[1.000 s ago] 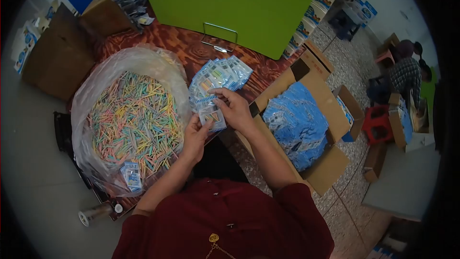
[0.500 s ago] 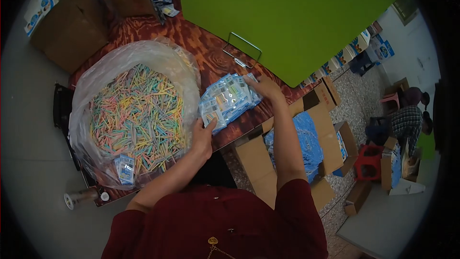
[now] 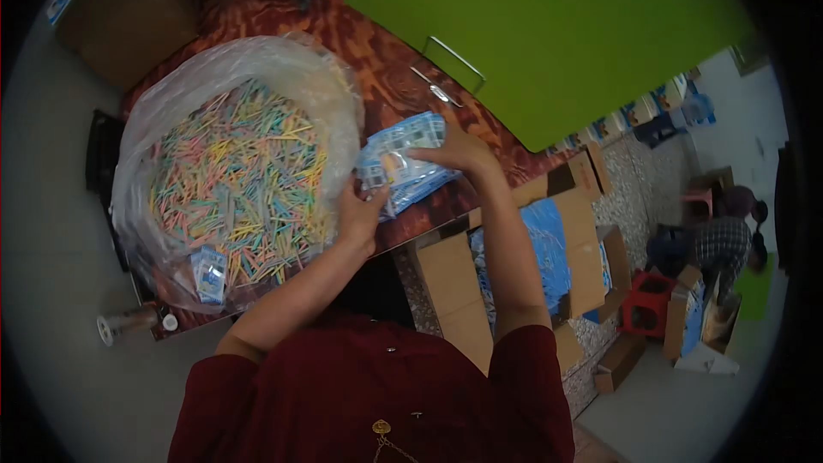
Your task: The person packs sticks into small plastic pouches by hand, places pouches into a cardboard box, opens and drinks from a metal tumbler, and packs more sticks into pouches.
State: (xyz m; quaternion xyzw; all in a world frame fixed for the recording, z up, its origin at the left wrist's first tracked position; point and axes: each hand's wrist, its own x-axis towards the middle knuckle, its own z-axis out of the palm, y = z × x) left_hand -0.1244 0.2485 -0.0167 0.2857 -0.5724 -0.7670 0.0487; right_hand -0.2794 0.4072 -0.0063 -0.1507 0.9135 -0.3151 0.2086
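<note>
Several blue-and-white printed plastic packets [image 3: 401, 147] form an uneven stack at the table's edge, with clear windows. My right hand [image 3: 459, 153] grips the stack from the right, its thumb across the top packet and its other fingers largely hidden. At the lower left edge, my left hand [image 3: 360, 213] closes on the packets with its thumb on top. Just left of it is a large clear plastic bag [image 3: 141, 133], open and full of thin pastel-coloured sticks [image 3: 249, 180]. One more packet [image 3: 210, 274] lies inside the bag near its front rim.
A green board [image 3: 531, 26] with a metal wire handle [image 3: 454, 64] covers the far part of the wood-patterned table [image 3: 386, 60]. Open cardboard boxes [image 3: 454, 287] with blue packets stand at my right. Another person [image 3: 724, 240] bends over boxes further right.
My right hand has moved inward over the packets, and they are gathered into a tighter stack. My left hand stays at their lower left edge. The view has shifted slightly.
</note>
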